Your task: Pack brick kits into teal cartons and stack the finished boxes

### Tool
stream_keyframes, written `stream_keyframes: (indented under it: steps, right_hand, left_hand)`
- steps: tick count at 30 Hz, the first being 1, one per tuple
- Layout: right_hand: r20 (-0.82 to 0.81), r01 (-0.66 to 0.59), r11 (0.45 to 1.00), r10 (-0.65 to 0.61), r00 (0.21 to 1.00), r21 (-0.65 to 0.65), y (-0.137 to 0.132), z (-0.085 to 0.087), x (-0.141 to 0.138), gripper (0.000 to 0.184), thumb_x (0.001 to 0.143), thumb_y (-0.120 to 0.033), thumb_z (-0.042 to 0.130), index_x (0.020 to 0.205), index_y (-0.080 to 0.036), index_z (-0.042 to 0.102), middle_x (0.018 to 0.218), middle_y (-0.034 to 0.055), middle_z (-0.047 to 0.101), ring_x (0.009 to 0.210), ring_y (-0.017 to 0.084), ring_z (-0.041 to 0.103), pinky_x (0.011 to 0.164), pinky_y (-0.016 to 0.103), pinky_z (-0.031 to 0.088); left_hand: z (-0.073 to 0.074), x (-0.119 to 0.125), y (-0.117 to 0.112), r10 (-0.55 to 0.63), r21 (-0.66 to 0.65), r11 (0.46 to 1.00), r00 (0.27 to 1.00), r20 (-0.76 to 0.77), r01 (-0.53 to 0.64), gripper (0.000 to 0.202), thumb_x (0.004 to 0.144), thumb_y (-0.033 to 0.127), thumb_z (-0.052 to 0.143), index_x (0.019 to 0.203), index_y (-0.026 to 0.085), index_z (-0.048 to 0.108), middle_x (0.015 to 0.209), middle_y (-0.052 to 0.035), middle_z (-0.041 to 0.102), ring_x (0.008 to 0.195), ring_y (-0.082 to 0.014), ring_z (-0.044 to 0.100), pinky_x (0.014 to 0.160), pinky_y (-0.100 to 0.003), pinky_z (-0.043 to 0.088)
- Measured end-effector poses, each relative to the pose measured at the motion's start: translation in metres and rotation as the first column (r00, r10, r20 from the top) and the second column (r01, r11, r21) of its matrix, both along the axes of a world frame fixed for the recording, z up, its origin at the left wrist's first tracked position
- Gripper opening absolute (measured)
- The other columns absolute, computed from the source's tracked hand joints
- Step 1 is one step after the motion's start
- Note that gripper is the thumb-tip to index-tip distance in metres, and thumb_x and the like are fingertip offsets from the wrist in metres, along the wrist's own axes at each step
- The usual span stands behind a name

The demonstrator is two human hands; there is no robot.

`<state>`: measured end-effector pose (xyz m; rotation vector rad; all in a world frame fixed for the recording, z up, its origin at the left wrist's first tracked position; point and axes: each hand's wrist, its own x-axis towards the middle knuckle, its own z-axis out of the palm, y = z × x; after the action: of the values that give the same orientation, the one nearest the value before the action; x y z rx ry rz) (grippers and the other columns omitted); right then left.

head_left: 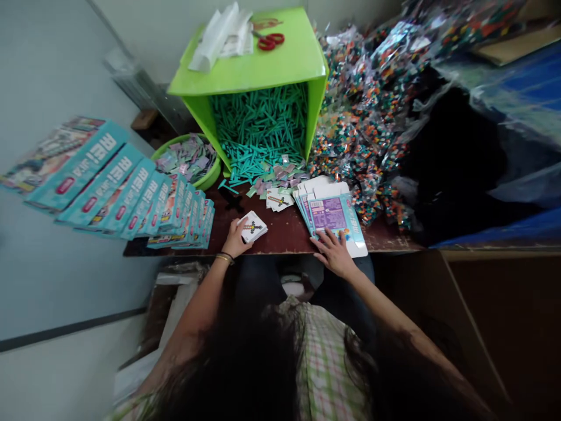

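Observation:
My left hand (235,240) is closed around the left side of a small stack of white cards (253,227) with a sword picture on top, at the front of the dark red table (280,234). My right hand (335,252) lies with fingers spread on the lower part of a flat, unfolded carton (335,217), teal and purple, on top of a pile of similar ones. Between the hands and farther back, more sword cards (279,200) lie loose on the table.
A green bin (249,82) on its side spills teal plastic sticks (263,123); red scissors (270,41) lie on it. Small packets (283,175) are scattered before it. A green basin (213,175) and stacked boxes (127,193) stand left. Bags of colourful pieces (359,128) fill the right.

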<state>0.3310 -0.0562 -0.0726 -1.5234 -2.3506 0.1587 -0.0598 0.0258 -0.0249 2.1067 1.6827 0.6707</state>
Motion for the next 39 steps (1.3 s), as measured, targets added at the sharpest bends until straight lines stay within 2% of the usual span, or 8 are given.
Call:
stream_keyframes:
  steps: [8,12,16,19,24,29,34,39]
  right_hand:
    - [-0.023,0.069,0.995,-0.067,0.997,0.070,0.000,-0.011,-0.003,0.052,0.103,-0.041,0.044,0.151,-0.028,0.058,0.156,0.0116,0.056,0.151,0.034,0.041,0.127,0.065,0.018]
    - [-0.023,0.058,0.990,-0.056,0.998,0.132,-0.001,-0.016,-0.003,0.051,0.103,-0.040,0.044,0.151,-0.028,0.059,0.155,0.0114,0.057,0.150,0.034,0.042,0.126,0.063,0.018]
    - [-0.044,0.047,0.978,-0.038,0.998,0.201,0.000,-0.020,-0.002,0.051,0.104,-0.039,0.045,0.152,-0.028,0.056,0.152,0.0112,0.059,0.148,0.033,0.044,0.125,0.061,0.018]
    - [-0.064,0.052,0.974,-0.038,0.997,0.222,0.000,-0.022,-0.002,0.052,0.103,-0.038,0.046,0.155,-0.029,0.053,0.150,0.0110,0.060,0.147,0.032,0.044,0.125,0.060,0.018]
    - [-0.110,0.073,0.963,-0.046,0.993,0.258,-0.001,-0.011,-0.007,0.050,0.103,-0.041,0.050,0.151,-0.028,0.056,0.146,0.0132,0.060,0.143,0.034,0.047,0.123,0.062,0.024]
    - [-0.225,0.086,0.953,-0.019,0.974,0.292,0.028,0.037,-0.048,0.041,0.103,-0.034,0.052,0.142,-0.028,0.062,0.148,0.0127,0.056,0.145,0.033,0.044,0.119,0.058,0.035]
    - [-0.178,-0.102,0.973,0.140,0.974,0.206,0.123,0.071,-0.128,0.045,0.103,-0.031,0.050,0.147,-0.027,0.059,0.158,0.0133,0.048,0.152,0.034,0.035,0.122,0.058,0.031]
    - [-0.052,-0.098,0.995,0.098,0.994,0.005,0.223,0.064,-0.192,0.067,0.099,-0.033,0.057,0.164,-0.026,0.039,0.169,0.0154,0.033,0.156,0.042,0.024,0.123,0.067,0.022]
  left_hand:
    - [0.009,0.019,0.105,0.028,-0.012,1.000,0.987,0.159,-0.027,0.082,0.069,0.020,0.084,0.144,0.015,0.052,0.166,-0.0189,0.026,0.149,-0.0389,0.045,0.127,-0.055,0.034]
    - [0.014,0.033,0.156,0.019,-0.063,0.998,0.996,0.092,-0.013,0.093,0.066,0.014,0.085,0.151,0.023,0.048,0.173,-0.0162,0.018,0.156,-0.0378,0.037,0.129,-0.053,0.033]
    - [0.023,0.037,0.180,-0.053,-0.147,0.988,0.994,-0.099,0.039,0.112,0.065,0.013,0.089,0.162,0.027,0.034,0.177,-0.0150,0.011,0.158,-0.0389,0.032,0.128,-0.051,0.033]
    - [0.036,0.024,0.182,-0.045,-0.145,0.989,0.979,-0.200,0.016,0.115,0.066,0.011,0.088,0.165,0.027,0.031,0.177,-0.0155,0.014,0.157,-0.0440,0.032,0.126,-0.058,0.032]
    - [0.048,0.001,0.178,0.035,-0.137,0.985,0.891,-0.453,-0.108,0.079,0.090,0.018,0.062,0.164,0.024,0.035,0.175,-0.0132,0.026,0.161,-0.0372,0.023,0.127,-0.062,0.025]
    - [0.033,0.023,0.142,0.179,-0.086,0.965,0.858,-0.482,-0.249,0.062,0.097,0.030,0.052,0.159,0.021,0.046,0.169,-0.0161,0.037,0.157,-0.0391,0.029,0.122,-0.063,0.029]
    - [0.011,0.051,0.063,0.335,0.041,0.934,0.833,-0.441,-0.354,0.060,0.098,0.035,0.050,0.154,0.014,0.053,0.156,-0.0248,0.050,0.130,-0.0434,0.052,0.106,-0.062,0.043]
    - [-0.010,0.048,0.002,0.354,0.157,0.935,0.863,-0.360,-0.318,0.048,0.098,0.025,0.051,0.144,0.023,0.065,0.144,-0.0192,0.061,0.119,-0.0371,0.057,0.096,-0.054,0.049]
